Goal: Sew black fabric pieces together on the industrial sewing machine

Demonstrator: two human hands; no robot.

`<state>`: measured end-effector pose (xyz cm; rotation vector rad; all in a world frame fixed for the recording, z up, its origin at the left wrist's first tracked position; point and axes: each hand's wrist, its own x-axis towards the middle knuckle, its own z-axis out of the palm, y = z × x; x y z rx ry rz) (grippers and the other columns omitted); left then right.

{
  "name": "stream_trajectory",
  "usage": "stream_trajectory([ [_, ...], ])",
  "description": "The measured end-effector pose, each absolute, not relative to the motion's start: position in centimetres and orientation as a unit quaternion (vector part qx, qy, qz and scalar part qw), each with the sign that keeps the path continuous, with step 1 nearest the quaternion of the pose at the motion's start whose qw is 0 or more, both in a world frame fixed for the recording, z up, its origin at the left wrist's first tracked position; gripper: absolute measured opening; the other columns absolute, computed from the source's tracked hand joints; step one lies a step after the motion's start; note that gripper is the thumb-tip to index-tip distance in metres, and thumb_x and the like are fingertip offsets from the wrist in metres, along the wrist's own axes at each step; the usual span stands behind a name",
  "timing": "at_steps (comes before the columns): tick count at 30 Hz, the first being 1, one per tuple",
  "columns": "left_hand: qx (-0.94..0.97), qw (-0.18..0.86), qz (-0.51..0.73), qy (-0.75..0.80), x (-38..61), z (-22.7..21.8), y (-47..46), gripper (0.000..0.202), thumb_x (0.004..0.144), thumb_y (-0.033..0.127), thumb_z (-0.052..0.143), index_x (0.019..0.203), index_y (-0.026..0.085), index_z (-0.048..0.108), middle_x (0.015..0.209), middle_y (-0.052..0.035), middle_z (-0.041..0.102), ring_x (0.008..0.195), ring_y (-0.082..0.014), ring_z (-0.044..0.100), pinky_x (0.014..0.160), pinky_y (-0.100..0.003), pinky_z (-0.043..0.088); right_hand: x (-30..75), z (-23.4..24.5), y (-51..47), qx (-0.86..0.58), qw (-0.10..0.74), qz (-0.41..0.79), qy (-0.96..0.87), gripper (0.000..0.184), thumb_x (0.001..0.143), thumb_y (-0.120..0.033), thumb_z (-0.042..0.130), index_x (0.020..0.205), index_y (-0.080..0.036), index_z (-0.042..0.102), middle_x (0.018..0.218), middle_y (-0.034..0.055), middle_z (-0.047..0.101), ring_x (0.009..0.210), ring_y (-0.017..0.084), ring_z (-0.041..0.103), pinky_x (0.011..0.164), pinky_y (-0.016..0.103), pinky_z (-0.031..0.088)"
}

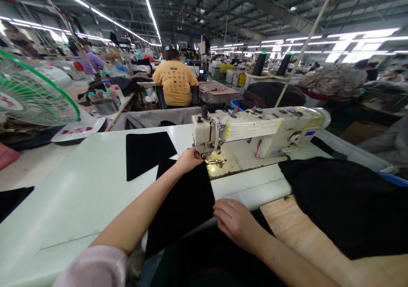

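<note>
Cloth (188,200) lies partly hidden by left hand (188,161).

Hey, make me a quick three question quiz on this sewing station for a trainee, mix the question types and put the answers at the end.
1. Which hand is up at the needle end of the sewing machine?
2. True or false: the right hand is at the right edge of the black cloth that reaches up to the machine.
3. Fill in: the person ahead, back to the camera, wears a ____ shirt.

Key:
1. The left hand.
2. True.
3. Yellow.
</note>
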<state>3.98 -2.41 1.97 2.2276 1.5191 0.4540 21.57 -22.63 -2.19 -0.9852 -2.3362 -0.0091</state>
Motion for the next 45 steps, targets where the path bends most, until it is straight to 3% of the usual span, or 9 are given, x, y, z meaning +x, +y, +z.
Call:
stream_trajectory([
  [2,0.795,0.158,0.174,0.559,4.1,2.6,-4.0,0.01,0.08,0.015,0.063,0.09,0.014,0.062,0.086,-0.007,0.067,0.084,-0.0236,0.065,0.074,-0.033,0.05,21.8,-2.2,-22.7,-0.361,0.301,-0.002,-0.882,0.02,0.086,-0.004,0.052,0.098,-0.015,0.063,0.1,0.0106,0.071,0.095,0.022,0.066,0.083,0.035,0.057],
  [5,0.804,0.097,0.189,0.555,3.7,3.1,-8.8,0.018,0.085,0.016,0.058,0.102,0.012,0.062,0.11,-0.0168,0.063,0.108,-0.0324,0.058,0.091,-0.045,0.046,22.1,-2.1,-23.0,-0.351,0.3,0.002,-0.887,0.024,0.087,-0.005,0.05,0.105,-0.013,0.064,0.106,0.0124,0.071,0.101,0.023,0.066,0.089,0.037,0.057],
  [7,0.851,0.108,0.166,0.487,2.9,2.8,-13.0,0.01,0.087,0.017,0.057,0.095,0.016,0.064,0.104,-0.0119,0.065,0.101,-0.0277,0.06,0.09,-0.041,0.049,22.3,-2.0,-23.2,-0.346,0.295,0.005,-0.891,0.027,0.086,-0.005,0.051,0.109,-0.011,0.064,0.11,0.014,0.071,0.105,0.024,0.065,0.092,0.038,0.057],
  [9,0.919,0.139,0.126,0.347,1.8,2.0,-16.7,0.015,0.09,0.015,0.053,0.094,0.019,0.066,0.101,-0.0083,0.068,0.096,-0.0229,0.063,0.086,-0.035,0.053,22.5,-1.9,-23.3,-0.343,0.285,0.009,-0.895,0.03,0.086,-0.005,0.051,0.112,-0.009,0.064,0.112,0.0155,0.07,0.107,0.025,0.064,0.095,0.039,0.056],
  [14,0.963,0.038,0.133,0.23,-0.4,0.0,-19.0,0.041,0.089,0.01,0.048,0.128,0.014,0.06,0.133,-0.0154,0.063,0.125,-0.0294,0.057,0.102,-0.044,0.053,22.6,-1.8,-21.9,-0.358,0.264,0.026,-0.895,0.031,0.087,-0.006,0.052,0.116,-0.009,0.063,0.116,0.0157,0.069,0.111,0.024,0.063,0.099,0.039,0.054],
  [23,0.959,0.051,0.145,0.237,-0.2,0.8,-12.3,0.032,0.098,0.027,0.046,0.12,0.016,0.067,0.125,-0.0137,0.066,0.118,-0.0264,0.061,0.102,-0.042,0.053,22.3,-1.3,-15.5,-0.373,0.234,0.009,-0.898,0.021,0.087,-0.008,0.056,0.105,-0.013,0.067,0.106,0.0107,0.068,0.101,0.023,0.06,0.092,0.038,0.052],
  [34,0.942,0.086,0.168,0.276,-0.4,1.0,-5.7,0.032,0.097,0.031,0.048,0.113,0.017,0.072,0.124,-0.0144,0.066,0.115,-0.0267,0.061,0.103,-0.043,0.05,20.9,-0.7,-9.9,-0.454,0.198,-0.041,-0.868,0.018,0.09,-0.012,0.056,0.1,-0.016,0.07,0.095,0.0088,0.063,0.097,0.024,0.055,0.085,0.038,0.048],
  [40,0.929,0.082,0.171,0.318,-0.4,0.4,-4.1,0.035,0.096,0.033,0.048,0.12,0.015,0.067,0.127,-0.0155,0.064,0.121,-0.0268,0.058,0.109,-0.044,0.045,21.1,-0.9,-11.5,-0.477,0.245,-0.033,-0.844,0.023,0.091,-0.012,0.055,0.111,-0.017,0.066,0.104,0.0091,0.066,0.101,0.023,0.059,0.09,0.039,0.05],
  [45,0.895,0.06,0.169,0.409,-0.6,-1.0,-4.2,0.053,0.094,0.044,0.051,0.137,0.013,0.054,0.148,-0.0216,0.048,0.139,-0.0374,0.042,0.113,-0.061,0.031,25.6,0.1,-16.5,-0.502,0.368,-0.048,-0.781,0.025,0.095,-0.019,0.048,0.115,-0.019,0.063,0.11,0.0112,0.068,0.104,0.025,0.064,0.093,0.041,0.052],
])
